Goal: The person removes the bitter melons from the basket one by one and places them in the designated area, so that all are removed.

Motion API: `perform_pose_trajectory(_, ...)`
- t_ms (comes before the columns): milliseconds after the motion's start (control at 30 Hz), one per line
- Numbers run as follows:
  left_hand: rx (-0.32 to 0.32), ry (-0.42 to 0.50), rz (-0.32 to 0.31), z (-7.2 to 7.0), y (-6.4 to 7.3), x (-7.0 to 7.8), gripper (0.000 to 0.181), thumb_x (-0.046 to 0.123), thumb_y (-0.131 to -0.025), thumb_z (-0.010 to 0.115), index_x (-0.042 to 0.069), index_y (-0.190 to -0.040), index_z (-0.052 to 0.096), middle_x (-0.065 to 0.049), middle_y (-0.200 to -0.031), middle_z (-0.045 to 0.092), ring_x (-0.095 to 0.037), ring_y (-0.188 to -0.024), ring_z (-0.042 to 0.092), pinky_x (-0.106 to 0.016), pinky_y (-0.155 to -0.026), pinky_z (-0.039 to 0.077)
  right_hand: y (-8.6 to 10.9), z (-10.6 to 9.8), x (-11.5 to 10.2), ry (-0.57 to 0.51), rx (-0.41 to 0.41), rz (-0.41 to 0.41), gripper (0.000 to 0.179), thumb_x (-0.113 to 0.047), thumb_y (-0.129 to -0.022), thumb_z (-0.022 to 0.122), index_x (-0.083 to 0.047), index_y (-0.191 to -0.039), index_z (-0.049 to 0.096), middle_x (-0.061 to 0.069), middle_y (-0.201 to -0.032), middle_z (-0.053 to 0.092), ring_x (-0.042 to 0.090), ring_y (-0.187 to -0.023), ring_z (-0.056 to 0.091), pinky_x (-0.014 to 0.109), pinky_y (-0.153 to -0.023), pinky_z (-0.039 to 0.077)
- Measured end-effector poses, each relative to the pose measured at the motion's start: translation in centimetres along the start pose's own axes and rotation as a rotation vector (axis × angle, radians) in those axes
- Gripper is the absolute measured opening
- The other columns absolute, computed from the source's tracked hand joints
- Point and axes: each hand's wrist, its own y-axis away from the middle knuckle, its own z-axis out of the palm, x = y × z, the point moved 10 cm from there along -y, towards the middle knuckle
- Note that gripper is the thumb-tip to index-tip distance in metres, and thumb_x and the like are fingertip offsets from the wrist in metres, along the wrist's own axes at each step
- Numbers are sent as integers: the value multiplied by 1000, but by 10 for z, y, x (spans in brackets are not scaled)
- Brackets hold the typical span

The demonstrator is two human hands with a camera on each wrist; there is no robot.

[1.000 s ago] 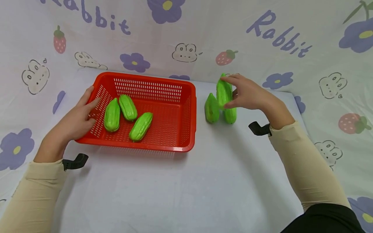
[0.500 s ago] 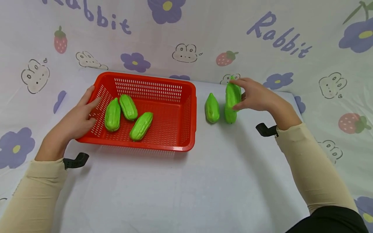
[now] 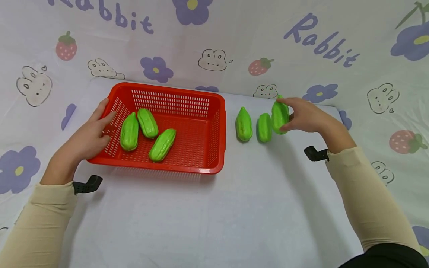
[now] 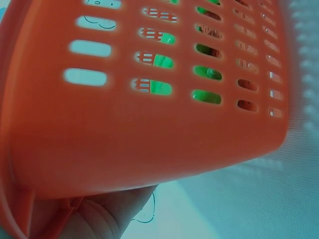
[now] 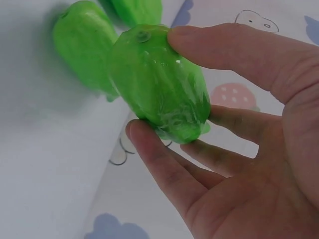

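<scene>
One green gourd [image 3: 279, 116] sits pinched lengthwise in our right hand [image 3: 306, 115], fingers spread, just right of two loose gourds [image 3: 244, 124] outside the red basket [image 3: 181, 170], whose left end our left hand [image 3: 85, 137] grips. We do best holding it firmly, clear of its nearest neighbour.

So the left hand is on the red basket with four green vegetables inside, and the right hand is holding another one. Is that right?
Not quite: the count is off. The head view shows three green vegetables inside the red basket, not four. The left hand is on it, and the right hand is holding another vegetable.
</scene>
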Motion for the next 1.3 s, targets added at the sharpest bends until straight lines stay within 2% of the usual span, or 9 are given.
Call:
perform_pose_trajectory(400,3,12,-3,0,1,0,80,-7,-93,52,-7,-167,24,-5,-180,-20,-50,-162,11,-74,-110,42,-2,8,20,1,-9,23,99,-9,-86,88,3,-167,32,30,-169,31,49,-117,65,65,-107,48)
perform_pose_trajectory(600,4,7,1,-1,0,1,79,-8,-94,52,-8,-167,22,-6,-180,-21,-51,-161,13,-74,-112,40,-4,11,32,2,-9,39,99,-9,-85,89,4,-166,34,30,-169,33,51,-118,64,66,-109,45)
perform_pose_trajectory(800,0,2,2,0,0,1,79,-8,-94,51,-8,-167,22,-7,-180,-20,-50,-162,10,-74,-114,37,-7,18,43,0,-30,69,100,-11,-86,88,2,-168,32,30,-168,33,50,-119,63,68,-110,44)
perform_pose_trajectory(1067,6,6,-1,-2,0,0,79,-8,-94,52,-7,-167,23,-6,-180,-20,-49,-162,10,-74,-112,40,-11,26,50,11,-34,91,99,-15,-87,88,-1,-168,33,29,-169,33,47,-120,61,70,-115,38)
perform_pose_trajectory(1167,3,8,-5,-1,0,0,79,-7,-94,52,-7,-167,23,-6,-180,-20,-48,-163,9,-73,-113,39,-13,30,52,19,-40,89,99,-15,-86,88,0,-168,33,30,-169,32,48,-126,57,70,-118,34)
perform_pose_trajectory(1300,-4,9,-10,0,1,-1,79,-7,-94,52,-7,-168,22,-6,-180,-21,-48,-163,8,-73,-113,39,-14,37,57,25,-57,100,99,-16,-86,88,0,-167,34,30,-171,29,52,-147,39,72,-121,27)
